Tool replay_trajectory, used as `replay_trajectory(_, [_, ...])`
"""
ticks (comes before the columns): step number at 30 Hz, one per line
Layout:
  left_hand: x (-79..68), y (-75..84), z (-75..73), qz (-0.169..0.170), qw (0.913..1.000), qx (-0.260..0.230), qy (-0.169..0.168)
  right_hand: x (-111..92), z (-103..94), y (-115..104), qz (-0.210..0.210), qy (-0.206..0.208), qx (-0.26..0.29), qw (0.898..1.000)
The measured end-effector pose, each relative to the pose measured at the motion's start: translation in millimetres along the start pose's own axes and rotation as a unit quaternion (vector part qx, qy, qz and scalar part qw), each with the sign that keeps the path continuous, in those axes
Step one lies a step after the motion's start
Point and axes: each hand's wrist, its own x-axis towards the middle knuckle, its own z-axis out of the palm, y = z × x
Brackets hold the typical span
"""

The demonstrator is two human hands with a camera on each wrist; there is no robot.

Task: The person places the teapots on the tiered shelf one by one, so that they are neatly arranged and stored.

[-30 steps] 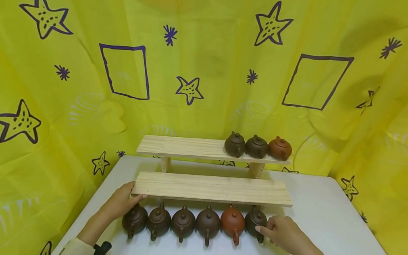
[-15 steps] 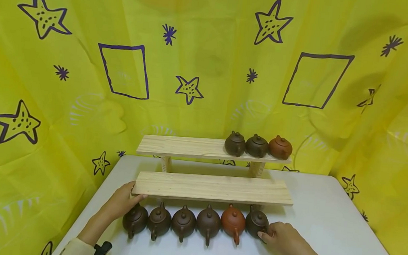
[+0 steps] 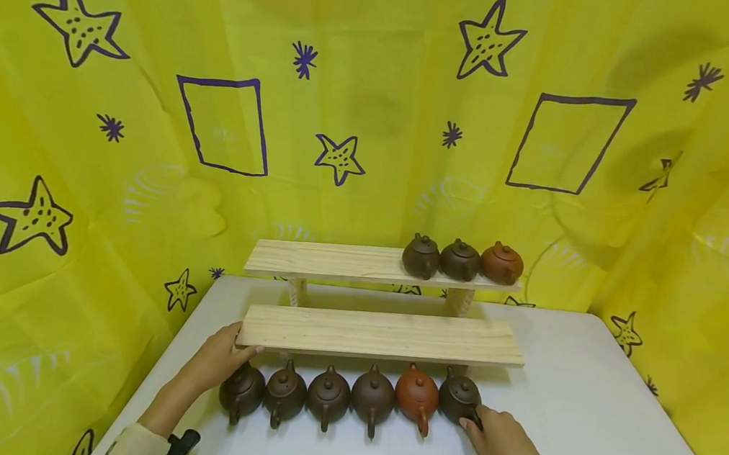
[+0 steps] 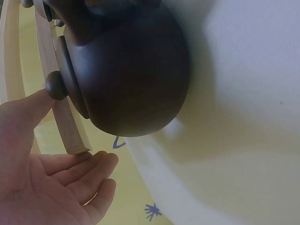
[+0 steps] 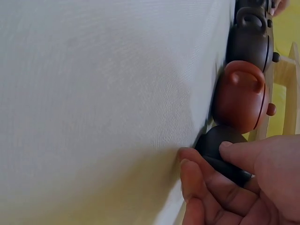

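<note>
While the right hand (image 3: 504, 446) pinches its handle (image 3: 476, 419) between thumb and fingers, the dark teapot (image 3: 459, 390) appears to rest on the white table (image 3: 574, 397), just beside the red teapot (image 3: 417, 392). It looks like stiff, matte clay, probably fairly light but brittle; the handle seems the sound hold, though the lid (image 3: 465, 386) might slip if tilted. The left hand (image 3: 218, 359) rests at the lower shelf's (image 3: 381, 336) end, thumb apart from its fingers. Yellow star-printed cloth (image 3: 392, 64) hangs around the table.

Six teapots (image 3: 372, 399) — before lower shelf (image 3: 384, 336)
</note>
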Motion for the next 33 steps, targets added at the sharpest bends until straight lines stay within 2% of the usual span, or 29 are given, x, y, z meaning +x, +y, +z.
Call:
replay_trajectory(5, [0.3,0.6,0.5,-0.004,1.0000,0.000,-0.001,-0.8,1.3,-0.4,0.006,0.002,0.014,1.000])
replay_trajectory(11, [-0.2,1.5,0.1,-0.002,1.0000,0.005,0.000,-5.6,3.1,1.2,0.000,0.015,0.006,1.000])
replay_trajectory(18, [0.1,-1.2,0.9,0.004,1.0000,0.003,0.003,-15.5,1.5,1.6,0.009,0.008,0.002,1.000])
replay_trajectory(26, [-0.4,-2.3,1.6,0.018,0.9998,0.002,0.013,-24.3,-4.1,3.6,-0.008,0.016,-0.012,1.000])
replay_trajectory(33, [0.0,-2.7,1.5,0.015,0.9998,0.002,0.009,-29.2,-12.9,4.1,-0.042,0.002,-0.015,0.999])
